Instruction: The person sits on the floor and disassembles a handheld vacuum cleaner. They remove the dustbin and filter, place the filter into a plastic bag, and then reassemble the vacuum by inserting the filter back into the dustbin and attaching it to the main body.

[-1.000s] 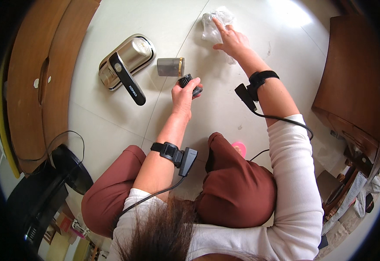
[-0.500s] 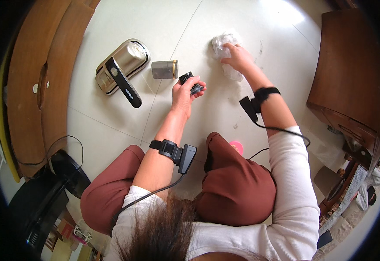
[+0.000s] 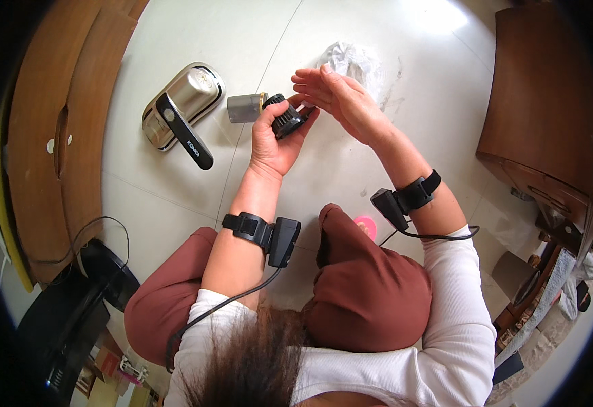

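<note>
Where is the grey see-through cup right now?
In the head view, the cup lies on the floor, left of centre in the upper part, between the black-handled metal appliance and the left hand.

White block lettering [image 3: 193, 148], one short word, along black handle [image 3: 180, 125], gold-toned metallic appliance [image 3: 186, 88]

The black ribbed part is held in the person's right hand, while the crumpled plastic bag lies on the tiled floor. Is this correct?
Not quite: the hand is wrong. The head view shows the black ribbed part held in the left hand, while the right hand is open. The crumpled plastic bag does lie on the tiled floor.
</note>
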{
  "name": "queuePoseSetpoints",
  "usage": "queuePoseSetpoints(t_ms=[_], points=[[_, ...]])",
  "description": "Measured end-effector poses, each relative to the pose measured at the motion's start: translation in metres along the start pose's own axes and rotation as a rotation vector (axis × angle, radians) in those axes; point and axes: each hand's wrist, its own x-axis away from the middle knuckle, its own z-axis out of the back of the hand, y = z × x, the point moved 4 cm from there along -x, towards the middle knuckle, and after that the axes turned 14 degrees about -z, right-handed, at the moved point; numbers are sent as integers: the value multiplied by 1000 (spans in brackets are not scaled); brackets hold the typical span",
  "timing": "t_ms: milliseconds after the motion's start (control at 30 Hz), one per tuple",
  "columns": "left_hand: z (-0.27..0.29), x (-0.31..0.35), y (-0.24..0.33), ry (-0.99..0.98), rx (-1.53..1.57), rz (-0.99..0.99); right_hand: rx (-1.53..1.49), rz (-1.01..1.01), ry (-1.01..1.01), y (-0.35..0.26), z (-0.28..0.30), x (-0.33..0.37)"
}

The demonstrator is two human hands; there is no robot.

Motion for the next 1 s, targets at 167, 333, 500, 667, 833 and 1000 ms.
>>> queuePoseSetpoints(t_ms=[167, 333, 500, 667, 833, 1000], points=[[5, -7, 6, 7, -20, 6, 1044, 423, 725, -30, 56, -18], [6, -10, 17, -63, -152, 18, 1508, 9, 682, 30, 82, -56], [1, -18, 48, 15, -140, -157, 1496, 240, 705, 42, 137, -50], [6, -23, 56, 68, -126, -206, 1153, 179, 637, 45, 178, 13], [9, -26, 46, 92, -145, -214, 929, 227, 517, 123, 150, 82], [6, -29, 36, 111, -188, -200, 1286, 367, 558, 123, 90, 58]])
